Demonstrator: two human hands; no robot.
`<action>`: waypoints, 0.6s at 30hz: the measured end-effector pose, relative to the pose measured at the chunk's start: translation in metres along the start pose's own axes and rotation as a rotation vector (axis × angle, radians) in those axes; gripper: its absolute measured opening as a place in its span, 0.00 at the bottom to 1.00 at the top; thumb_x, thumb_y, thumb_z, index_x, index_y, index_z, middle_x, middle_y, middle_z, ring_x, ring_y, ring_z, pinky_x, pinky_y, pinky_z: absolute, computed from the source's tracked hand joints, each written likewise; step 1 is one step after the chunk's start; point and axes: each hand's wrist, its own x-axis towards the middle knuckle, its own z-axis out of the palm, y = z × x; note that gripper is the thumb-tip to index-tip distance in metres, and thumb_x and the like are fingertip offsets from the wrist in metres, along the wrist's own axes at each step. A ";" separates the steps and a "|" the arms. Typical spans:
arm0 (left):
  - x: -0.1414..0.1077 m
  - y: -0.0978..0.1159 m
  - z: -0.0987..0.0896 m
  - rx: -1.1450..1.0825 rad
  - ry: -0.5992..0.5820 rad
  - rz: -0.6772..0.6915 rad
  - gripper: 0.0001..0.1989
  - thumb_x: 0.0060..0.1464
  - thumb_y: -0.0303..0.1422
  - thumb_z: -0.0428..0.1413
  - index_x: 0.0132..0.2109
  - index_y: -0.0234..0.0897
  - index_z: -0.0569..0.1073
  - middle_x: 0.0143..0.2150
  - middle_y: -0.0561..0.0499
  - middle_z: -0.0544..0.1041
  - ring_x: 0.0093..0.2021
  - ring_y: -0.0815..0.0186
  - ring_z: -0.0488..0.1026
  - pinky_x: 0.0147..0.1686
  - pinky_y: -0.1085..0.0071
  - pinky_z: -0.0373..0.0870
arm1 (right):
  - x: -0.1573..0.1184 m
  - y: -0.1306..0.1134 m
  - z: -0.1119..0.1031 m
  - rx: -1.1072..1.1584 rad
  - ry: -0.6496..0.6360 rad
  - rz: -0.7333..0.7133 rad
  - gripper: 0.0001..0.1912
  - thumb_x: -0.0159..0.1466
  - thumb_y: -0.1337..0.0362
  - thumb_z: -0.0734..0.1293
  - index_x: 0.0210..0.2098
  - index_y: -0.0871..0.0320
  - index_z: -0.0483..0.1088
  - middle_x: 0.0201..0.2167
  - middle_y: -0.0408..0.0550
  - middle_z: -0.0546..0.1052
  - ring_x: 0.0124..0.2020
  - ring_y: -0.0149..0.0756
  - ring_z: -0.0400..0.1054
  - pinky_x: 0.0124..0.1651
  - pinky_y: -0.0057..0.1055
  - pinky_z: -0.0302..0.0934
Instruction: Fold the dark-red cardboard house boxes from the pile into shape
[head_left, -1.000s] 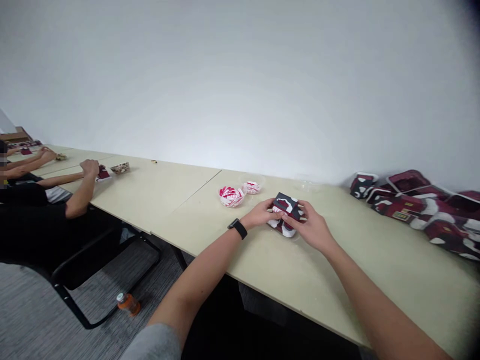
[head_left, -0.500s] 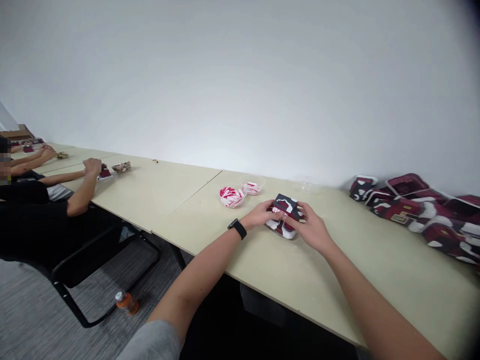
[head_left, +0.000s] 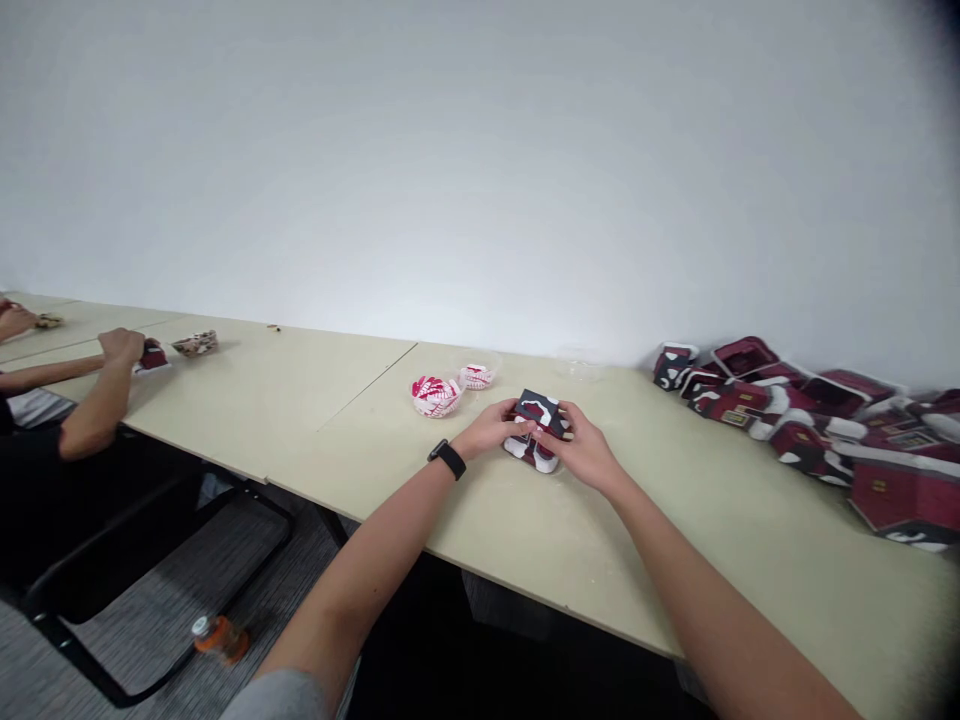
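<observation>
On the table in front of me, both hands are closed around a small model house in maroon, white and dark grey, a box-like piece that looks snow-covered. My left hand grips its left side, a black watch on the wrist. My right hand holds the right side, and the two thumbs meet over its front face. Fingers hide part of the piece. Just left of it stand a clear bowl of red-and-white striped pieces and a second, smaller bowl with similar pieces.
A pile of similar maroon-and-white model houses lies at right along the wall. A clear lid or dish sits behind my hands. Leftward, a co-worker's hands work near a patterned bowl. An orange bottle stands on the floor.
My view has swung to the right, so everything sits further left and more of the house pile shows. My hands keep hold of the model house in nearly the same pose.
</observation>
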 end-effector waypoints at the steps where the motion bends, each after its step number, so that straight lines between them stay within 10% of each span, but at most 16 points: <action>1: 0.000 0.000 0.000 0.008 0.004 0.002 0.31 0.49 0.47 0.71 0.54 0.31 0.77 0.53 0.38 0.80 0.48 0.57 0.76 0.49 0.63 0.71 | 0.000 0.000 0.000 -0.005 -0.004 -0.006 0.32 0.58 0.47 0.74 0.58 0.52 0.68 0.52 0.53 0.81 0.51 0.49 0.78 0.54 0.48 0.71; 18: 0.000 0.004 -0.001 0.069 -0.019 0.032 0.31 0.48 0.43 0.72 0.56 0.33 0.76 0.58 0.37 0.78 0.56 0.52 0.75 0.55 0.60 0.70 | -0.003 -0.008 0.000 -0.029 -0.043 -0.078 0.32 0.59 0.51 0.73 0.60 0.52 0.65 0.56 0.51 0.79 0.53 0.48 0.75 0.57 0.46 0.68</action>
